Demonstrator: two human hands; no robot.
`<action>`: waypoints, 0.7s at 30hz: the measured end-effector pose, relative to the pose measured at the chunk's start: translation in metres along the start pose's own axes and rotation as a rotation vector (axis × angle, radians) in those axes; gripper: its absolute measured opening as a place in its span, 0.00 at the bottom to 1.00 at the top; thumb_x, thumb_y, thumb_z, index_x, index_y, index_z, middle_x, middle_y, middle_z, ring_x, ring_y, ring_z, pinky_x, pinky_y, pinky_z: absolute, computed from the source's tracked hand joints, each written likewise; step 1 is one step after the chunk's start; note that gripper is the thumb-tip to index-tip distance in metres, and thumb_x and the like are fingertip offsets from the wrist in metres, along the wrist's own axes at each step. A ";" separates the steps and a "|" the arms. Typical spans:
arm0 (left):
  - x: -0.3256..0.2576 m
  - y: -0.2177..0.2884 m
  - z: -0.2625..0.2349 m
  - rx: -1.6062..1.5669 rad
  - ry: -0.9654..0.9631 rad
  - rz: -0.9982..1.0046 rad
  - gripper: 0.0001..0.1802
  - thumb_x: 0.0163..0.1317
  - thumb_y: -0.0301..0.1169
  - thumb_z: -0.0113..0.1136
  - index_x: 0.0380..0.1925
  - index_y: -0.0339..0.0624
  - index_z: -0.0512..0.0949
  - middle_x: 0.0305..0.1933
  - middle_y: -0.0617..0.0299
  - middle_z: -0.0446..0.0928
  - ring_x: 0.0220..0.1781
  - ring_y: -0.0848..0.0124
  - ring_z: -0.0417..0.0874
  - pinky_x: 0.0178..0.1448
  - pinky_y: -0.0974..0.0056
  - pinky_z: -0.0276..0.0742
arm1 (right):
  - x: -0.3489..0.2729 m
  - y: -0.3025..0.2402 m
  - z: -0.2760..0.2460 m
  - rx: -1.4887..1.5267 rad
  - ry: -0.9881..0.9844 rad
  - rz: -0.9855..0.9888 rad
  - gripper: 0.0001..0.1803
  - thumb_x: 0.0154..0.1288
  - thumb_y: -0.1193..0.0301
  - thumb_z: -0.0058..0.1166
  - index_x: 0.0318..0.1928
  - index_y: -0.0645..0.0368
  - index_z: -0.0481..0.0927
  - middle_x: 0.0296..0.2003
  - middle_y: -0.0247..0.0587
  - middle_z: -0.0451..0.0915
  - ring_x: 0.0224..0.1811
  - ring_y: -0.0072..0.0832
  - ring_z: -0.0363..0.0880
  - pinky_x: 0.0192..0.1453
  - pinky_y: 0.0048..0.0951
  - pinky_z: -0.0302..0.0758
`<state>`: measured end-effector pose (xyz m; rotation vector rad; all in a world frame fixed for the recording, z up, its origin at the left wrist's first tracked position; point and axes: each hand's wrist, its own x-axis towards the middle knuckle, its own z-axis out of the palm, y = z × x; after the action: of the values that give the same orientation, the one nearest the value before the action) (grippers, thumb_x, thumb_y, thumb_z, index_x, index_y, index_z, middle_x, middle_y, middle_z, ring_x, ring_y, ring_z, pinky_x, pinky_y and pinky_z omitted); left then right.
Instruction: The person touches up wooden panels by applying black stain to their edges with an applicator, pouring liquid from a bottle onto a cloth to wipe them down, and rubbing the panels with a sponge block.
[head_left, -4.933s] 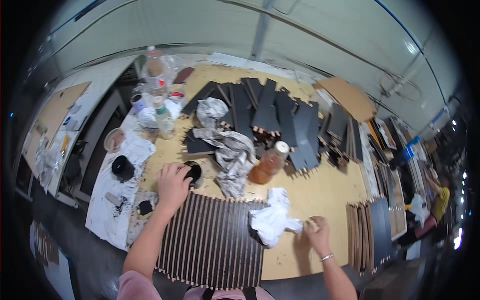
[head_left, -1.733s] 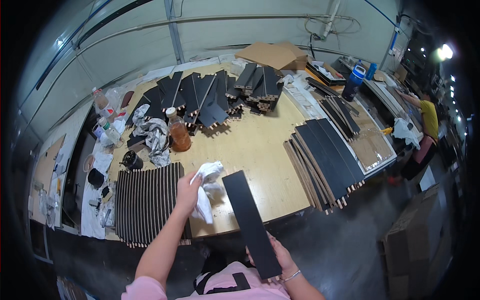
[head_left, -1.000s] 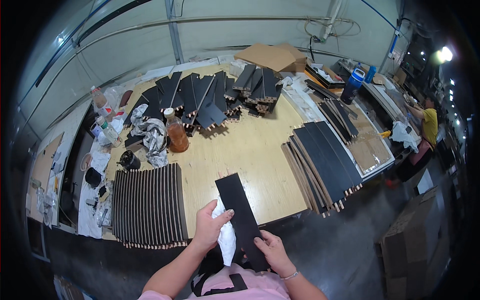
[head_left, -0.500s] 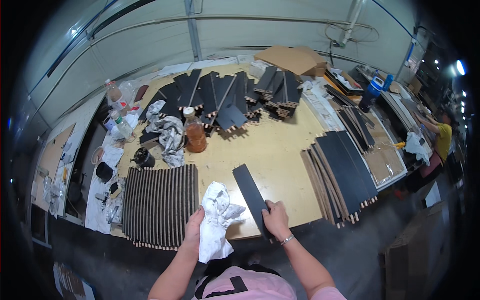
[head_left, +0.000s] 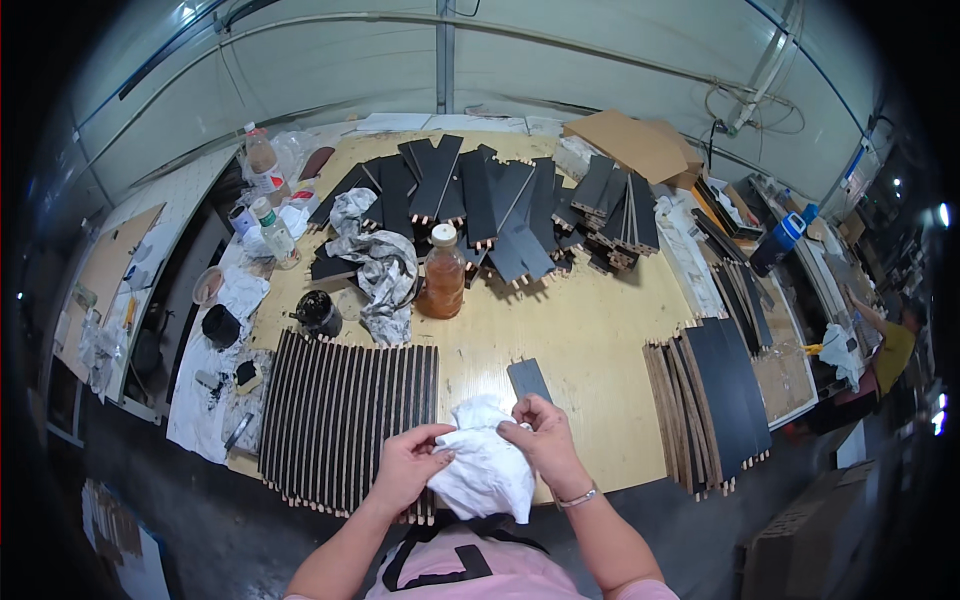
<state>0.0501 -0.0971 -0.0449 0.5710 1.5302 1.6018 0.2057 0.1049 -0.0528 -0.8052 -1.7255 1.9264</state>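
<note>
A crumpled white cloth (head_left: 488, 468) is stretched between my two hands at the table's near edge. My left hand (head_left: 412, 468) pinches its left side, and my right hand (head_left: 545, 445) pinches its upper right corner. Just beyond the cloth a dark board (head_left: 528, 378) lies on the table, its nearer part hidden behind the cloth and my right hand. To the left of my hands stands a row of several dark boards (head_left: 350, 425) on edge, packed side by side, with short wooden dowels sticking out of their ends.
Several dark boards (head_left: 727, 395) are stacked at right, and a loose pile (head_left: 480, 205) lies at the back. A bottle of amber liquid (head_left: 443, 280), a stained cloth (head_left: 388, 275) and a black jar (head_left: 318, 315) stand behind the row. Another person (head_left: 893, 350) is at far right.
My right hand has let go of the dark board, which now lies on the table, and has taken hold of the cloth. The view has shifted left.
</note>
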 end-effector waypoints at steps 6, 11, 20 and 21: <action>0.024 0.029 -0.023 0.581 0.166 0.351 0.04 0.68 0.21 0.74 0.35 0.32 0.87 0.36 0.59 0.85 0.37 0.73 0.83 0.43 0.68 0.76 | 0.012 -0.034 -0.035 -0.084 0.195 -0.127 0.11 0.68 0.77 0.73 0.37 0.59 0.79 0.32 0.26 0.77 0.37 0.15 0.74 0.44 0.22 0.73; 0.038 0.051 0.019 0.695 -0.075 0.509 0.39 0.56 0.26 0.83 0.70 0.40 0.80 0.68 0.49 0.82 0.71 0.50 0.81 0.77 0.52 0.76 | 0.017 -0.047 -0.019 0.088 0.000 -0.117 0.10 0.71 0.75 0.73 0.42 0.60 0.82 0.38 0.27 0.80 0.41 0.15 0.78 0.47 0.23 0.79; 0.051 0.066 0.015 0.547 0.030 0.655 0.08 0.58 0.21 0.74 0.38 0.38 0.90 0.44 0.55 0.88 0.52 0.55 0.87 0.60 0.55 0.79 | 0.018 -0.082 -0.060 -0.342 -0.066 0.067 0.15 0.68 0.71 0.77 0.52 0.61 0.91 0.41 0.32 0.86 0.40 0.22 0.80 0.50 0.29 0.81; 0.048 0.071 0.017 0.550 0.031 0.654 0.08 0.58 0.21 0.74 0.38 0.38 0.90 0.44 0.55 0.88 0.52 0.55 0.87 0.60 0.55 0.79 | 0.014 -0.089 -0.056 -0.669 0.051 -0.161 0.18 0.66 0.69 0.79 0.54 0.60 0.91 0.46 0.35 0.87 0.47 0.28 0.82 0.55 0.33 0.81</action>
<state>0.0192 -0.0421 0.0158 1.4761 1.9397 1.6284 0.2270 0.1678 0.0305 -0.8825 -2.3508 1.2039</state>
